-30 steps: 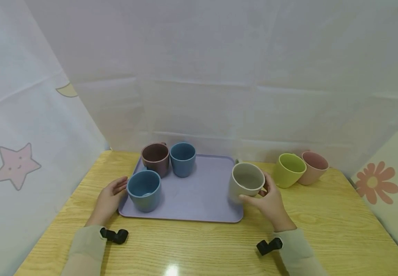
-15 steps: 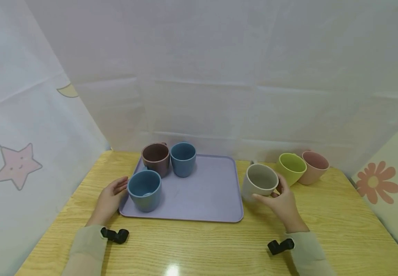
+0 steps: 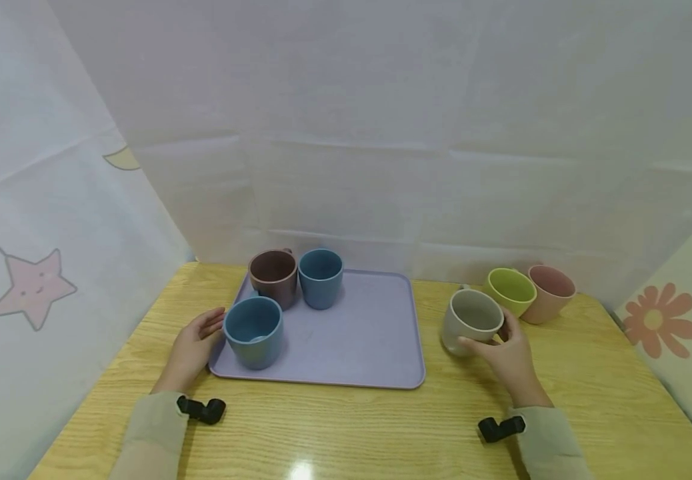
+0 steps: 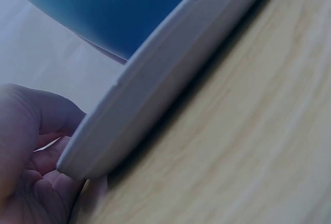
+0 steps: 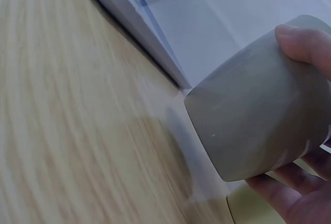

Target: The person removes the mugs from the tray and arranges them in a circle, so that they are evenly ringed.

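Observation:
My right hand (image 3: 509, 357) grips a light grey mug (image 3: 455, 328) by its side, just right of the lavender tray (image 3: 361, 333). In the right wrist view, the thumb lies on one side of the grey mug (image 5: 258, 110) and the fingers curl round the other. The mug is close over the table, its handle facing back. At the tray's front left corner, my left hand (image 3: 190, 347) holds the tray's rim; in the left wrist view its fingertips are partly hidden behind the rim. Beside that hand, a blue mug (image 3: 256, 347) stands on the tray.
A brown mug (image 3: 277, 283) and a second blue mug (image 3: 322, 283) stand on the tray's back left. To the right, a lime green mug (image 3: 511, 293) and a pink mug (image 3: 550, 297) sit together on the wooden table (image 3: 352, 433). White cloth (image 3: 346, 133) hangs behind.
My right hand has moved the grey mug from above the tray's right side to the right, over the table near the lime mug. The left hand has stayed at the tray.

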### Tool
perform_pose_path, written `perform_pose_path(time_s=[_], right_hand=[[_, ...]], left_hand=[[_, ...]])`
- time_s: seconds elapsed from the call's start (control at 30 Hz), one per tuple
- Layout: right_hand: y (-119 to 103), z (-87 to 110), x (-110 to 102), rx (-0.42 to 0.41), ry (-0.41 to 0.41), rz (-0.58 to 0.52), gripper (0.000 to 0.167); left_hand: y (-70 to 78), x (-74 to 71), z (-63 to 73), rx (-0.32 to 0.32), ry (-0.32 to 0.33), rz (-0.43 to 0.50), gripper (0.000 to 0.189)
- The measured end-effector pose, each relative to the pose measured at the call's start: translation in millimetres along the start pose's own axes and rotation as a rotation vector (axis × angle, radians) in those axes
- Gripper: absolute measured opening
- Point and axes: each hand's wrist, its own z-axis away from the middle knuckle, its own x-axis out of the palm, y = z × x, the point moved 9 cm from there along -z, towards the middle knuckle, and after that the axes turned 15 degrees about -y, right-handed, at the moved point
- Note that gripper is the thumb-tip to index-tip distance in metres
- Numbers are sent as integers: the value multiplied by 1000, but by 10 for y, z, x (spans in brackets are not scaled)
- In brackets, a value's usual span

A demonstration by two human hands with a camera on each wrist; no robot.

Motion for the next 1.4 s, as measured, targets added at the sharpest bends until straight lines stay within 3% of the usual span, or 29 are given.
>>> perform_pose_path(time_s=[0.4, 0.83, 1.4], right_hand=[[139, -15, -53, 45, -18, -25, 93], [206, -22, -128, 12, -10, -29, 93], [204, -19, -150, 24, -76, -10, 99]], left_hand=[[-3, 4, 7, -11, -9, 7, 51], [37, 5, 23, -3, -5, -1, 51], [-9, -7, -5, -7, 0, -6, 50]])
